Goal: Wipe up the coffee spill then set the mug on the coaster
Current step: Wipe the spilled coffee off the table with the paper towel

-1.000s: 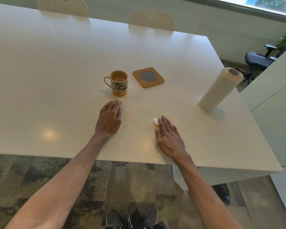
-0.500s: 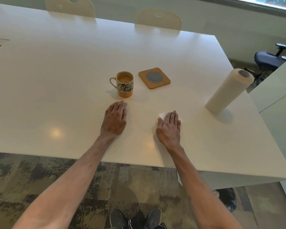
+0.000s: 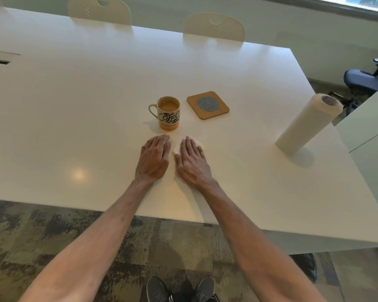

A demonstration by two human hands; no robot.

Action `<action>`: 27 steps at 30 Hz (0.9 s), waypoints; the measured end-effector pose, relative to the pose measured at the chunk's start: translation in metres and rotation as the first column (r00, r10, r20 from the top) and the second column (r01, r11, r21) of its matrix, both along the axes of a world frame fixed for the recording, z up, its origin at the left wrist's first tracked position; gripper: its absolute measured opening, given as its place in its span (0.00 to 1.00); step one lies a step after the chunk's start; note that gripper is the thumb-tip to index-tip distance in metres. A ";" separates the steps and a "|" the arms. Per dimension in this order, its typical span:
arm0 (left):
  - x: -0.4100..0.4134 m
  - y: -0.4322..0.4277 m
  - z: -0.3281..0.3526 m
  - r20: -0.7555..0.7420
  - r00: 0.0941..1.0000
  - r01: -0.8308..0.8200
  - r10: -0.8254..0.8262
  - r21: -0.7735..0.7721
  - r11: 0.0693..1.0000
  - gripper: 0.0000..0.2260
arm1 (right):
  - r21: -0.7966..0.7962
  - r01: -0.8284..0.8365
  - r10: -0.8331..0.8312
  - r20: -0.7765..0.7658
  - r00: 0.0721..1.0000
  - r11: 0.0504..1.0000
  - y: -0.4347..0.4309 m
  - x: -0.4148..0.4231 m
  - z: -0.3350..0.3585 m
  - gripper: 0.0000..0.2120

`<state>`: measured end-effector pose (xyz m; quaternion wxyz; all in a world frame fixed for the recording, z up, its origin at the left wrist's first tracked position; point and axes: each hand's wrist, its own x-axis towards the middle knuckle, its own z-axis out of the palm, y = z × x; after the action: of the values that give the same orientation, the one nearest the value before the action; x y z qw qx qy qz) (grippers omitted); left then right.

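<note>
The mug [image 3: 169,112] is standing upright on the white table [image 3: 74,105], just beyond the fingertips of the left hand [image 3: 154,159] and not touching them. It is filled with light brown coffee almost to the rim. Its handle is pointing to the left, away from the coaster [image 3: 208,104], and the printed side is facing the person.

The coaster is lying flat just to the right of the mug, with a small gap between them. It is a square with round corners, turned a little so that one corner is pointing toward the person, and it is carrying a grey mesh circle in its middle.

The left hand is lying flat on the table, palm down, fingers stretched out and close together, holding nothing. The right hand [image 3: 192,161] is lying beside it, also flat and palm down, fingers pointing away from the person. It is pressing on a white paper towel [image 3: 197,143], of which only a small blurred edge is showing past the fingertips and at the thumb side. The two hands are near each other but not touching. The spill itself is not showing clearly; I cannot tell if some is lying under the towel.

A paper roll [image 3: 308,124] is standing on the table well to the right, near the edge, its top appearing to lean away to the right.
</note>
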<state>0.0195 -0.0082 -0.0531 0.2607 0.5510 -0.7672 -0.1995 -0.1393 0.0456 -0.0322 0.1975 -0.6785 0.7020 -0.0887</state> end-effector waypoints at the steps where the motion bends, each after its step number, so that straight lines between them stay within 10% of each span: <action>1: 0.000 0.001 0.001 -0.003 1.000 -0.002 0.002 0.001 1.000 0.25 | -0.006 -0.022 0.022 -0.007 1.000 1.000 0.003 0.001 -0.001 0.33; 12: -0.002 0.005 0.002 0.121 0.993 -0.002 -0.001 0.026 1.000 0.29 | -0.022 -0.132 0.131 -0.048 0.990 0.991 0.080 -0.004 -0.002 0.32; 27: -0.002 0.013 0.007 0.150 0.988 0.005 -0.017 0.082 0.997 0.28 | 0.049 0.235 -0.232 -0.066 0.971 0.971 0.103 -0.112 -0.001 0.32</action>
<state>0.0173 0.0047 -0.0456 0.1780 0.5705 -0.7789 -0.1898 -0.2515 0.1484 -0.0334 0.1838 -0.5877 0.7847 -0.0709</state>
